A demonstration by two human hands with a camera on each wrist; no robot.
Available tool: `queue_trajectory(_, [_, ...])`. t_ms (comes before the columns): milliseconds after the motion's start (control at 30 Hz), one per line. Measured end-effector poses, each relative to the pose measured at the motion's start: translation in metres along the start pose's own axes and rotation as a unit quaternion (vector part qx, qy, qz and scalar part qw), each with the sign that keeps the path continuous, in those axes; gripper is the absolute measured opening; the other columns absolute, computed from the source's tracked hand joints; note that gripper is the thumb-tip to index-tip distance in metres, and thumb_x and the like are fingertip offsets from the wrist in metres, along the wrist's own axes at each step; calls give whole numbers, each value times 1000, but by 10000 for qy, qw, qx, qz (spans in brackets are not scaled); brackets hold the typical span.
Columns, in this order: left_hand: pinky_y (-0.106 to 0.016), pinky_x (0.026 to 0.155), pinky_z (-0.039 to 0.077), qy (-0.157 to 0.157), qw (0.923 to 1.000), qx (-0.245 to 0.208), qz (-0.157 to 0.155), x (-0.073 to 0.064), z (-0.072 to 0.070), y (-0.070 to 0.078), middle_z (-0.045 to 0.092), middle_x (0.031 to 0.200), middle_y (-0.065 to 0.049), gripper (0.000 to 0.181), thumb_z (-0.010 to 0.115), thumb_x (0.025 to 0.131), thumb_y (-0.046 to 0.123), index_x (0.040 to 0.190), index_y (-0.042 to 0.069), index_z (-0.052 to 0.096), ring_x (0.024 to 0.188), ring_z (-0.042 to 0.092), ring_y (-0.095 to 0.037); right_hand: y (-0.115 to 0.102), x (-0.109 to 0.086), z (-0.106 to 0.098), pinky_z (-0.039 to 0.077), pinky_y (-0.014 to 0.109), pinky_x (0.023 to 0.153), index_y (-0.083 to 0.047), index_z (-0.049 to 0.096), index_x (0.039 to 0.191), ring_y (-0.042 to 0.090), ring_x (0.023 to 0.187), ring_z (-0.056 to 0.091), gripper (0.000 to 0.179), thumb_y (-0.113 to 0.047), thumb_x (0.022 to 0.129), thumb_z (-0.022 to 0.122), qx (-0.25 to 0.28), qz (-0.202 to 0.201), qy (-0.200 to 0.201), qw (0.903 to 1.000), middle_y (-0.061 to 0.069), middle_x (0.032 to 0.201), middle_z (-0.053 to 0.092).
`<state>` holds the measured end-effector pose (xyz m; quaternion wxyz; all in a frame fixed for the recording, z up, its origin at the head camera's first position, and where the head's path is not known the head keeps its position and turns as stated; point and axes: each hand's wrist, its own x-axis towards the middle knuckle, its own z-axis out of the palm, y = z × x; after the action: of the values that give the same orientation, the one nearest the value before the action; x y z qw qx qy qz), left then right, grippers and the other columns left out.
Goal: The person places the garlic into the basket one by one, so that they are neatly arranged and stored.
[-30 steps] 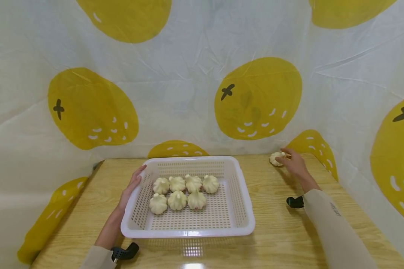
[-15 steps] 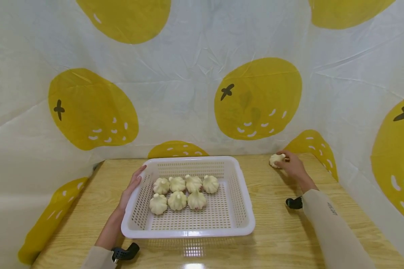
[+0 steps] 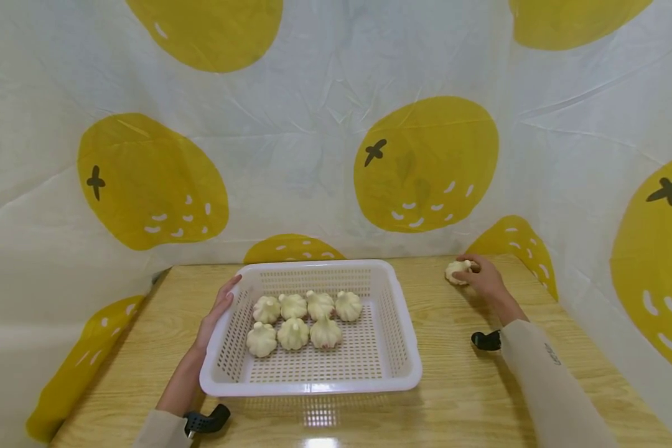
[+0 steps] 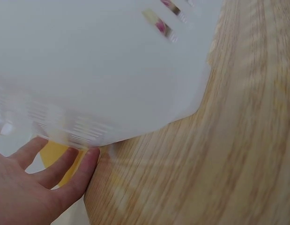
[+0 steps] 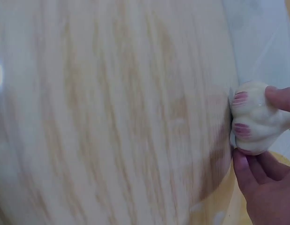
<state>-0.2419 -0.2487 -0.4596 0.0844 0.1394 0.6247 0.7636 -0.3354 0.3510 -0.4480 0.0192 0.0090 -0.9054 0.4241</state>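
At the far right of the table, my right hand [image 3: 486, 280] pinches a whitish garlic bulb [image 3: 457, 272] between thumb and fingers. The right wrist view shows pink streaks on this garlic bulb [image 5: 252, 117], with the thumb on one side and the fingers on the other. My left hand [image 3: 217, 314] rests against the left side of a white plastic basket [image 3: 313, 390]. In the left wrist view its extended fingers [image 4: 79, 176] touch the basket's outer wall [image 4: 107, 79]. Several garlic bulbs [image 3: 294, 334] sit in two rows inside the basket, toward its left and back.
The wood-grain table [image 3: 448, 373] runs back to a white curtain [image 3: 291, 186] printed with large yellow fruit. A black strap mount [image 3: 207, 420] sits at the left wrist, another mount [image 3: 486, 340] at the right.
My right hand's fingers have settled around the garlic bulb, and hand and bulb have shifted slightly toward me. The left hand and the basket stay in place.
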Motion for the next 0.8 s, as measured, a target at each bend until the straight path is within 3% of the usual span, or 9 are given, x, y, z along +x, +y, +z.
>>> queue_trajectory(233, [-52,121,10,-2,10000,5,12,-1,0,0,-1,173,-8,54,18,114,37,164,29,1,159,1,-33,-1,-1,3,44,60,103,1,43,152,54,139,40,59,-29,104,63,170,-29,88,9998,38,157,36])
queue_trajectory(367, [-57,123,5,-11,10000,-21,11,-1,0,0,-2,173,-8,54,18,114,37,164,29,1,160,0,-33,-5,-5,6,50,51,96,1,45,150,52,135,45,58,-27,104,64,301,-208,238,9990,38,151,43])
queue_trajectory(467, [-60,124,3,-2,10000,-56,-5,-2,1,0,-1,173,-7,54,18,114,38,164,30,1,160,-1,-34,-9,-7,8,55,36,87,3,46,149,33,116,58,56,-24,103,65,489,-390,321,9975,38,145,49])
queue_trajectory(600, [-61,124,3,-8,10000,-65,-14,-1,0,0,-1,173,-7,53,18,114,38,164,32,1,160,0,-34,-12,-12,11,57,27,79,4,47,148,6,96,54,55,-22,103,65,652,-580,348,9956,35,138,53])
queue_trajectory(800, [-63,123,2,-8,10000,-17,0,-1,2,1,0,173,-8,54,19,113,38,164,31,2,160,0,-36,-16,-18,16,57,25,77,3,47,149,2,90,56,54,-20,103,65,797,-723,455,9932,31,131,56])
